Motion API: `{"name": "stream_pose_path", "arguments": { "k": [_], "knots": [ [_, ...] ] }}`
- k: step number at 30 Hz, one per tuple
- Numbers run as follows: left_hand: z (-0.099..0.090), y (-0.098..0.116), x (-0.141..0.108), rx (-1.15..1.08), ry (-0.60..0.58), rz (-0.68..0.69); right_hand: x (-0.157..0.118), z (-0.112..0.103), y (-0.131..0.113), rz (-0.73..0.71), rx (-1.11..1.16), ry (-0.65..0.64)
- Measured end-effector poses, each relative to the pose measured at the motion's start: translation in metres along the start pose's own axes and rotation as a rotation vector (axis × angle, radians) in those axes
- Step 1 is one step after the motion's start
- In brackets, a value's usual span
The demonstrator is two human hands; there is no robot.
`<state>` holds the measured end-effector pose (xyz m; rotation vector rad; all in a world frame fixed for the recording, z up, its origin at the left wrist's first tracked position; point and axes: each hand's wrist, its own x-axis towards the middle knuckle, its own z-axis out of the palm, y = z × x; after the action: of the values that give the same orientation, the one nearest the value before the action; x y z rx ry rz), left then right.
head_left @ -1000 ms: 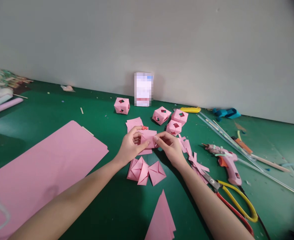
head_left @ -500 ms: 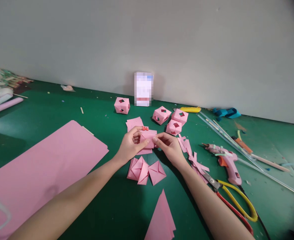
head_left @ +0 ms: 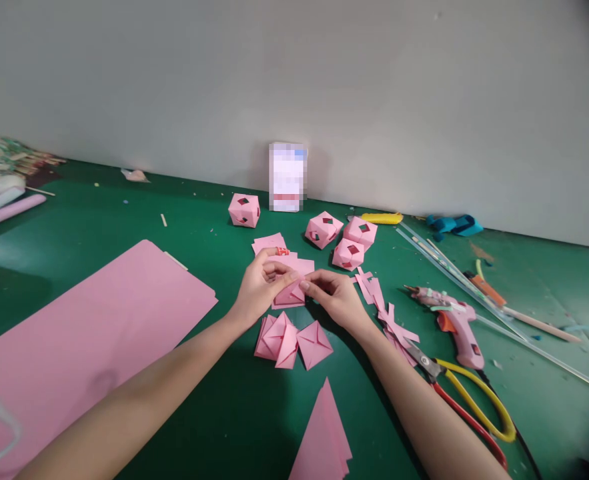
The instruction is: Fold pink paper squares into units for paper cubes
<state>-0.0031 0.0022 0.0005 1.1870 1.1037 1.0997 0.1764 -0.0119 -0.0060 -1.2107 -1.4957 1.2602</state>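
Observation:
A small pink paper piece (head_left: 293,288) is pinched between my two hands over the middle of the table. My left hand (head_left: 260,283) grips its left side, with a red band around one finger. From the right, my right hand (head_left: 331,291) holds the other edge between thumb and fingers. Under and behind them lie flat pink paper squares (head_left: 269,245), partly hidden. Just in front, several folded pink squares (head_left: 275,339) form a small pile, with one more folded square (head_left: 315,345) beside it. The held piece's folds are mostly covered by my fingers.
Pink paper balls with cut-outs (head_left: 324,230) stand behind my hands. To the right are paper strips (head_left: 397,330), scissors (head_left: 469,400) and a pink glue gun (head_left: 459,320). Large pink sheets (head_left: 99,327) cover the left. A pixelated upright phone-like screen (head_left: 288,177) leans on the wall.
The held paper, earlier facing me as a flat square, is now lower and tilted. My fingers have come closer together over it, and the right hand has shifted slightly left.

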Motion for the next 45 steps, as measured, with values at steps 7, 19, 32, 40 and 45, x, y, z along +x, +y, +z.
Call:
{"name": "stream_pose_path", "arguments": {
  "k": [7, 19, 32, 40, 45],
  "knots": [
    [0.0001, -0.0001, -0.0001, 0.024, -0.07, 0.038, 0.0001, -0.0008, 0.0006, 0.001, -0.001, -0.014],
    [0.0001, -0.0002, -0.001, -0.003, -0.031, 0.004, -0.0001, 0.0001, -0.0024, 0.017, -0.012, -0.025],
    [0.0006, -0.0024, 0.0, 0.018, -0.022, 0.052, -0.0007, 0.0017, -0.0035, 0.012, -0.068, -0.016],
    [0.0002, -0.0022, -0.0009, 0.026, -0.023, 0.027, -0.0009, 0.0019, -0.0034, 0.013, -0.097, -0.035],
    [-0.0001, -0.0056, 0.0005, -0.022, -0.017, 0.022, -0.0015, 0.0026, -0.0051, 0.014, -0.115, -0.04]
  ]
}}
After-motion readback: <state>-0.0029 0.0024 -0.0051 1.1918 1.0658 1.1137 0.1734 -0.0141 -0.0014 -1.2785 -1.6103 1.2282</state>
